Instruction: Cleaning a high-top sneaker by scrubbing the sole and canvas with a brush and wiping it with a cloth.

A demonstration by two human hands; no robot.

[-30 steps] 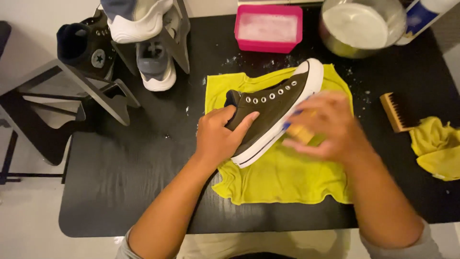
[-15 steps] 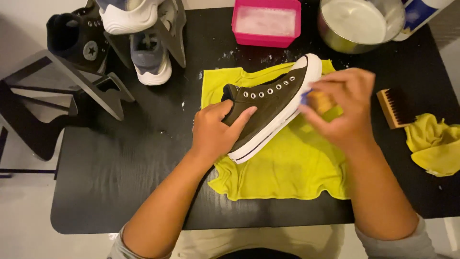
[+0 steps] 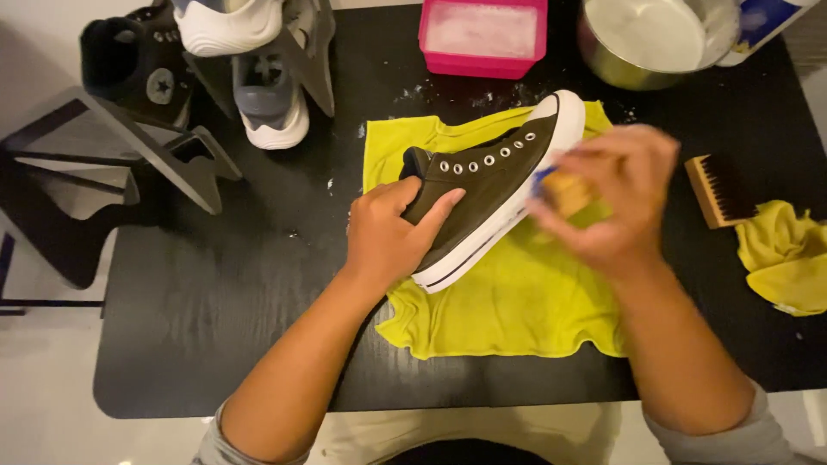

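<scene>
My left hand [image 3: 388, 232] grips the dark sneaker [image 3: 491, 185] on the yellow cloth [image 3: 517, 301]; my right hand [image 3: 616, 202] clasps a brush [image 3: 564, 191] at its sole edge.

Shoe [image 3: 491, 194] on cloth [image 3: 517, 301], mid-surface [image 3: 215, 319], toe far-right, heel near-left. Left hand [image 3: 388, 232] on shoe's heel end; right hand [image 3: 616, 202] at its right side, over a small brush [image 3: 564, 191]. Tub [image 3: 482, 36] far, behind cloth; bowl [image 3: 655, 39] right of tub. Larger brush [image 3: 722, 189] right of right hand, rag [image 3: 788, 254] just beside it, at right edge. Rack [image 3: 121, 155] with shoes [image 3: 250, 77] at far left.
</scene>
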